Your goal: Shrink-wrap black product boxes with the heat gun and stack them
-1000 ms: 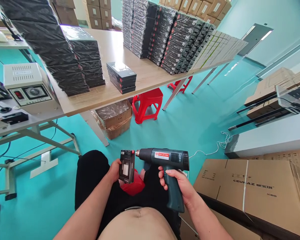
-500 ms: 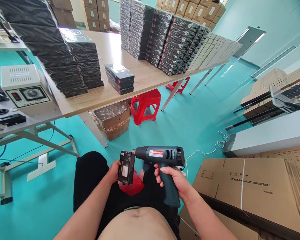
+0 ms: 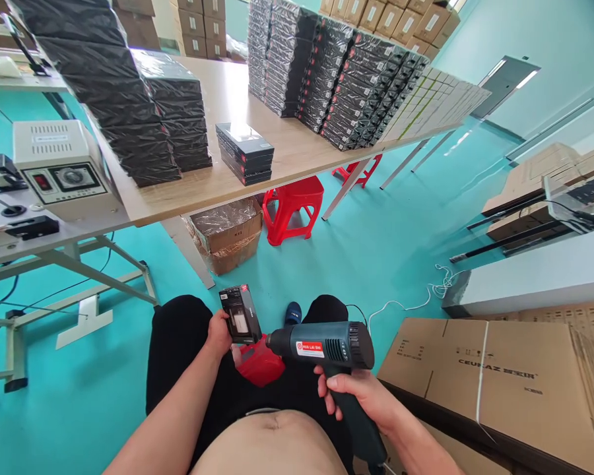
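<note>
My left hand (image 3: 220, 335) grips a small black product box (image 3: 239, 315) by its left side, above my lap. The box is tilted, and a pale item shows on its front. My right hand (image 3: 349, 390) is wrapped round the handle of a dark green heat gun (image 3: 321, 344) with a red and white label. Its nozzle points left, close to the lower right edge of the box, with a small gap between them. Below the box, part of a red plastic stool (image 3: 261, 364) shows between my legs.
Ahead stands a wooden table (image 3: 188, 191) with a short stack of black boxes (image 3: 245, 153) and tall film-wrapped stacks (image 3: 371, 92). A control unit (image 3: 62, 168) sits at left. Flattened cartons (image 3: 480, 369) lie at right. A red stool (image 3: 297, 204) and an open carton (image 3: 232, 241) stand under the table.
The heat gun has moved down and slightly right, away from the box. My left hand has raised the box a little to the left and turned it, showing its side.
</note>
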Tool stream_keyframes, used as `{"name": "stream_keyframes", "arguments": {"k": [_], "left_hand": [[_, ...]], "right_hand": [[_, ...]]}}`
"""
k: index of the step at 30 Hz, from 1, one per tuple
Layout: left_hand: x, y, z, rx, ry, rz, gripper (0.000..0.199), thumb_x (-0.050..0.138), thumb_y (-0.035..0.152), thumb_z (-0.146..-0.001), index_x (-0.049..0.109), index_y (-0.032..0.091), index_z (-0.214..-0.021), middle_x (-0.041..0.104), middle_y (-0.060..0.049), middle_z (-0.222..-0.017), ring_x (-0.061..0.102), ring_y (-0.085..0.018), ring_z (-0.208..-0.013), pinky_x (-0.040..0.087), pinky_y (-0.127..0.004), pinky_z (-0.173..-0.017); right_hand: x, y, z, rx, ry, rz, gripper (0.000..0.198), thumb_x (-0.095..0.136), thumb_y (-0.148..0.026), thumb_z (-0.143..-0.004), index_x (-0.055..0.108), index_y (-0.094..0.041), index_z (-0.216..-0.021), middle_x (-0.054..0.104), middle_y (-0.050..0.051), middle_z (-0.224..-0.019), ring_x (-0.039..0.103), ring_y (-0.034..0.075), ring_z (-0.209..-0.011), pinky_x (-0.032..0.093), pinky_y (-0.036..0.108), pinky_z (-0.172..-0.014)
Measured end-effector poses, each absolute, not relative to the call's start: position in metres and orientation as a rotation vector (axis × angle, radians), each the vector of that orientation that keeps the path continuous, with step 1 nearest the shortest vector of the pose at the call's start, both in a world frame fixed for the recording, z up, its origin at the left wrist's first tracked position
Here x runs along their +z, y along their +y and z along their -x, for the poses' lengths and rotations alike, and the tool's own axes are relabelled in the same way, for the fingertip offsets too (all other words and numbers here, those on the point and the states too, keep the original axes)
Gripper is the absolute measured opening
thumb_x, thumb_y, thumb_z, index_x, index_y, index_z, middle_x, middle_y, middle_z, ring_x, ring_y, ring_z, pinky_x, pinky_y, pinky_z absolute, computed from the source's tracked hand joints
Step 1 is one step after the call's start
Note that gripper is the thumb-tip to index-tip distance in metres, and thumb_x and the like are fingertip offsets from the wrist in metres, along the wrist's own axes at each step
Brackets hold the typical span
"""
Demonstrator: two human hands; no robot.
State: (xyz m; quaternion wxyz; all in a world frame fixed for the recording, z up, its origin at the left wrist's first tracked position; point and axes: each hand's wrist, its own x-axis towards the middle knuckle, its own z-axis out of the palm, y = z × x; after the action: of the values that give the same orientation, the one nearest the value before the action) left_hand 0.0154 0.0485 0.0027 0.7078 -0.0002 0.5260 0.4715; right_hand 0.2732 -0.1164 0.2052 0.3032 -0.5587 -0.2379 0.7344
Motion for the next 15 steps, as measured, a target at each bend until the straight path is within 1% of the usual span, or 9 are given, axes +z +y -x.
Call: {"name": "stream_keyframes", "arguments": {"k": [3, 7, 11, 15], "left_hand": [[0.003, 0.049, -0.016, 1.051, 1.165, 0.009, 0.013, 0.047, 0.018, -0.052, 0.051, 0.017, -0.064, 0.054, -0.001, -0.055, 0.053, -0.017, -0.046, 0.048, -0.030, -0.048], [0.003, 0.049, -0.016, 1.038, 1.158, 0.016, 0.013, 0.046, 0.019, -0.051, 0.051, 0.017, -0.064, 0.055, -0.002, -0.056, 0.054, -0.018, -0.047, 0.048, -0.032, -0.050], [0.001, 0.048, -0.014, 1.015, 1.162, -0.070, 0.015, 0.046, 0.021, -0.051, 0.052, 0.017, -0.063, 0.056, -0.002, -0.056, 0.055, -0.019, -0.049, 0.048, -0.033, -0.051], [0.004, 0.044, -0.017, 1.023, 1.186, -0.240, 0.020, 0.049, 0.016, -0.046, 0.055, 0.016, -0.065, 0.056, 0.001, -0.056, 0.053, -0.015, -0.049, 0.045, -0.028, -0.050]], "right_hand": [[0.201, -0.117, -0.269, 1.961, -0.617, 1.459, 0.031, 0.060, -0.025, -0.075, 0.064, -0.011, -0.101, 0.065, 0.007, -0.081, 0.061, 0.015, -0.060, 0.047, 0.026, -0.052], [0.190, -0.118, -0.260, 1.883, -0.604, 1.473, 0.031, 0.059, -0.026, -0.076, 0.064, -0.012, -0.103, 0.066, 0.007, -0.081, 0.061, 0.015, -0.060, 0.047, 0.026, -0.052], [0.185, -0.115, -0.258, 1.937, -0.650, 1.434, 0.031, 0.060, -0.026, -0.075, 0.064, -0.011, -0.103, 0.066, 0.008, -0.083, 0.061, 0.015, -0.060, 0.047, 0.026, -0.051], [0.190, -0.107, -0.268, 1.743, -0.587, 1.537, 0.030, 0.061, -0.029, -0.076, 0.065, -0.013, -0.101, 0.065, 0.006, -0.082, 0.060, 0.014, -0.060, 0.048, 0.026, -0.053]]}}
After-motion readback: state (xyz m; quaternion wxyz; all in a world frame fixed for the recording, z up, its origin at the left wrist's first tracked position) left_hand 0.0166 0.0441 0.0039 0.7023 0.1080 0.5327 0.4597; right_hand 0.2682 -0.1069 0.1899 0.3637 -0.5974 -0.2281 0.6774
